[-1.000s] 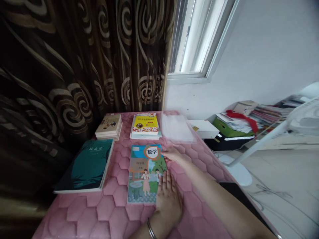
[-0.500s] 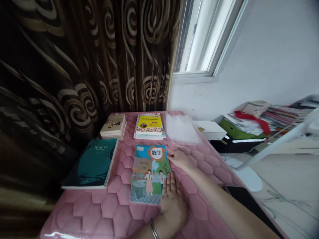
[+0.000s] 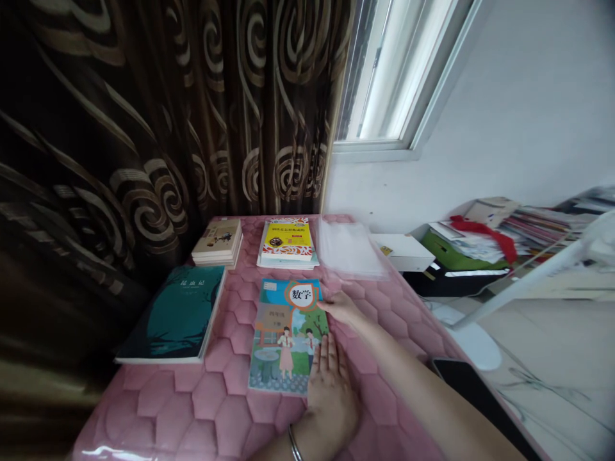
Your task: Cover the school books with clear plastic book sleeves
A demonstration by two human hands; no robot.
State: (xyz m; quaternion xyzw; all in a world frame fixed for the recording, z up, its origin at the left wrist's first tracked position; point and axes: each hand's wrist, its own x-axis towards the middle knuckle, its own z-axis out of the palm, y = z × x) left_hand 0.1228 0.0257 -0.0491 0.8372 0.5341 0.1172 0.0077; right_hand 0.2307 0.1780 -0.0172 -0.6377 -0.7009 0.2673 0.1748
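Note:
A mathematics textbook point(image 3: 283, 333) with a blue top and a picture of two children lies face up on the pink quilted table cover point(image 3: 230, 410). My left hand point(image 3: 331, 387), a bangle at its wrist, rests flat with fingers stretched over the book's lower right edge. Higher up, my right hand point(image 3: 342, 308) pinches the right edge near the title; its other fingers are hidden behind the thumb side. To the left lies a dark green book point(image 3: 175, 317).
Behind the textbook are a stack with a yellow book point(image 3: 288, 238) on top, a stack of tan books point(image 3: 218, 242) and clear plastic sheets point(image 3: 353, 250). A black phone-like slab point(image 3: 466, 390) lies at the right edge. Patterned curtains point(image 3: 269, 128) hang at the back.
My right hand has shifted very slightly left and down along the book's edge. My left hand stays flat in the same place on the book.

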